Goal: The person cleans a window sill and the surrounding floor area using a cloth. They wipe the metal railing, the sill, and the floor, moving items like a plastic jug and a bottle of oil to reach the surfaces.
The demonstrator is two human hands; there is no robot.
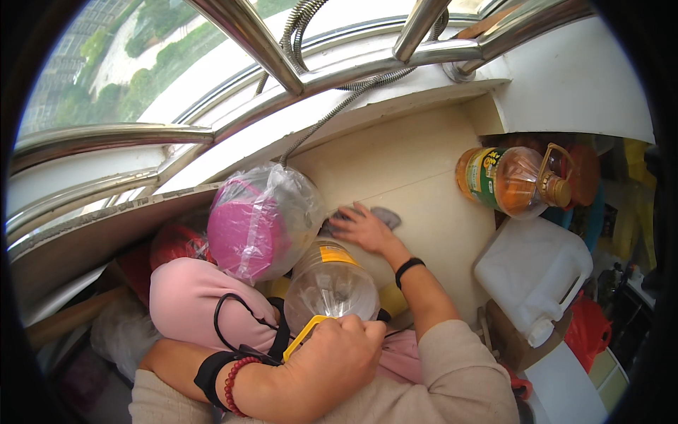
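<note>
My left hand (337, 364) is closed around the yellow handle (305, 338) of a large clear plastic bottle (330, 290). The bottle looks empty, has a yellow-orange label band and stands in front of my body. Stretched forward past it, my right hand (361, 230) lies flat with its fingers spread on a grey cloth (386, 218). The cloth rests on a beige board surface (424, 169), and part of it is hidden under the palm. Just left of the bottle, a pink round thing wrapped in clear plastic (247, 230) sits close to my right fingertips.
A bottle of amber oil (512, 180) lies on its side at the right. Nearer is a white plastic jug (530, 272), with a red bag (587, 328) beside it. Metal railings (254, 42) and a coiled metal hose (353, 92) run along the window. My pink-clad knee (205, 300) is at the left.
</note>
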